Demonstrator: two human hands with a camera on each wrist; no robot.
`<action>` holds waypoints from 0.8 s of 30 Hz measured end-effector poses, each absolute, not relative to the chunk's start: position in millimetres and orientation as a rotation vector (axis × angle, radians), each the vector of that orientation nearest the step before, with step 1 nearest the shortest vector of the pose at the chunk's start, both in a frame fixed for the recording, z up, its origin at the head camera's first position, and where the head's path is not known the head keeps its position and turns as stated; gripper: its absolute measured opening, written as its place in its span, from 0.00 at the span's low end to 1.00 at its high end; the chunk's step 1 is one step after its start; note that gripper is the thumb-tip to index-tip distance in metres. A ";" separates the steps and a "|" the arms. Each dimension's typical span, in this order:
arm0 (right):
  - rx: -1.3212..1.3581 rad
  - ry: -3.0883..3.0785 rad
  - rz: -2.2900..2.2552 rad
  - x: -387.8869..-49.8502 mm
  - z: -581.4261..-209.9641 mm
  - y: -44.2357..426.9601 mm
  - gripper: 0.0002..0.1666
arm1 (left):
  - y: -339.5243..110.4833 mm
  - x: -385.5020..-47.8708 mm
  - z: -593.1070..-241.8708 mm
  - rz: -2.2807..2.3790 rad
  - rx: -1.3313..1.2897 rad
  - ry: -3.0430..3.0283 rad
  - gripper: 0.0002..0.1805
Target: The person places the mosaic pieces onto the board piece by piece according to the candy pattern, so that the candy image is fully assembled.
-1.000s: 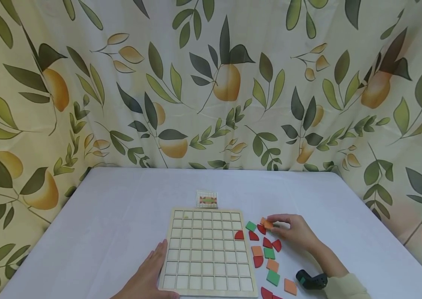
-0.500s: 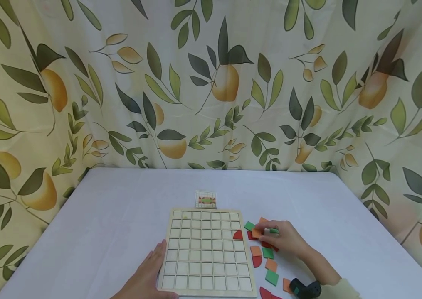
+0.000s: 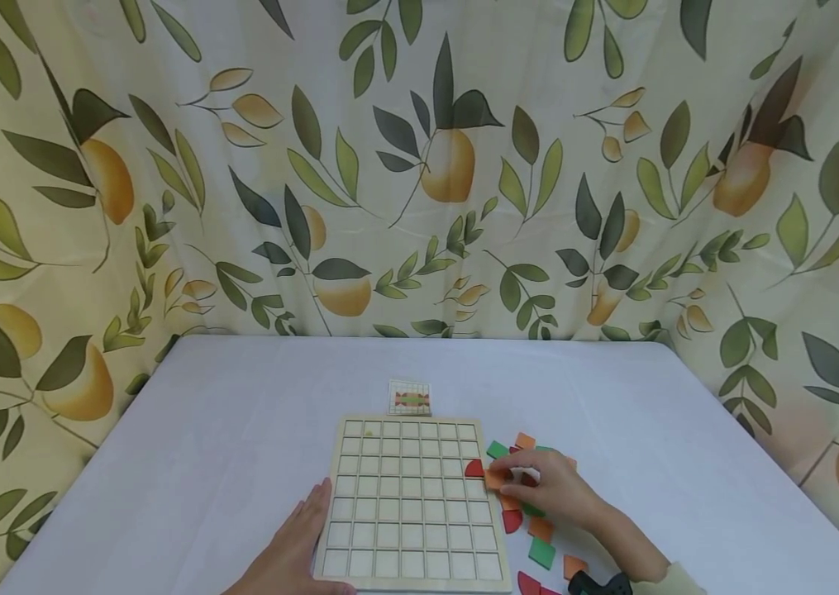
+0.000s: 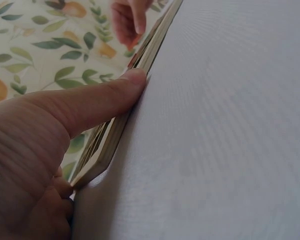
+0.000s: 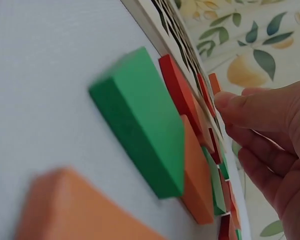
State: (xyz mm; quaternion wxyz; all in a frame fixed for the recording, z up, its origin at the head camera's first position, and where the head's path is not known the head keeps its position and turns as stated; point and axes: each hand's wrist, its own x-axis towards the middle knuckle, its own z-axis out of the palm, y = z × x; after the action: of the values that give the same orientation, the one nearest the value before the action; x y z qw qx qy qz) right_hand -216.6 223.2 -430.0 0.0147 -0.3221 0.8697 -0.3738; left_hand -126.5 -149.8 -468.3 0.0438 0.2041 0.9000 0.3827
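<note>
My right hand (image 3: pixel 556 489) pinches an orange square tile (image 3: pixel 495 479) between thumb and fingertips, over the right edge of the wooden grid board (image 3: pixel 389 533). In the right wrist view, that orange tile (image 5: pixel 214 83) stands out beyond the thumb tip. Just beyond it, a red quarter-circle tile (image 3: pixel 474 468) lies in a cell of the rightmost column. My left hand (image 3: pixel 288 541) rests against the board's lower left corner, fingers stretched along the left side. In the left wrist view, its thumb (image 4: pixel 100 102) lies straight against the board's near edge.
Several loose tiles lie right of the board, among them a green square (image 3: pixel 541 552), a red quarter-circle (image 3: pixel 512 521) and an orange square (image 3: pixel 575 567). Behind the board stands a small pattern card (image 3: pixel 410 398). A white cloth (image 3: pixel 240 413) covers the table.
My right hand has picked up the orange tile from the upper part of the loose tiles and carried it left and nearer, to the board's right edge. My left hand stays put.
</note>
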 end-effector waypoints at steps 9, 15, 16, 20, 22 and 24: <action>-0.909 2.673 -1.098 -212.8 -429.5 215.7 0.15 | -150.1 -124.3 -465.6 1.180 0.634 2.745 0.69; -0.866 2.667 -1.110 -213.8 -426.8 213.7 0.14 | -150.3 -125.6 -468.3 1.163 0.651 2.769 0.69; -0.863 2.664 -1.107 -214.0 -426.4 213.0 0.14 | -150.3 -125.6 -468.6 1.163 0.652 2.772 0.69; -0.851 2.631 -1.106 -214.7 -424.0 208.4 0.13 | -150.7 -125.5 -469.0 1.160 0.660 2.772 0.69; -0.844 2.611 -1.111 -215.1 -422.7 205.9 0.13 | -150.8 -125.2 -468.7 1.158 0.663 2.775 0.69; -0.837 2.605 -1.115 -215.2 -422.0 204.1 0.12 | -151.0 -124.9 -468.2 1.156 0.666 2.773 0.68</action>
State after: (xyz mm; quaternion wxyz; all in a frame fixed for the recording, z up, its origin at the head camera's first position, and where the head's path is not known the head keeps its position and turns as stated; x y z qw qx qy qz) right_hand -215.2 204.1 -422.0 0.0936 -0.2820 0.8778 -0.3758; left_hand -124.9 -151.0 -468.2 0.0324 0.2163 0.9007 0.3753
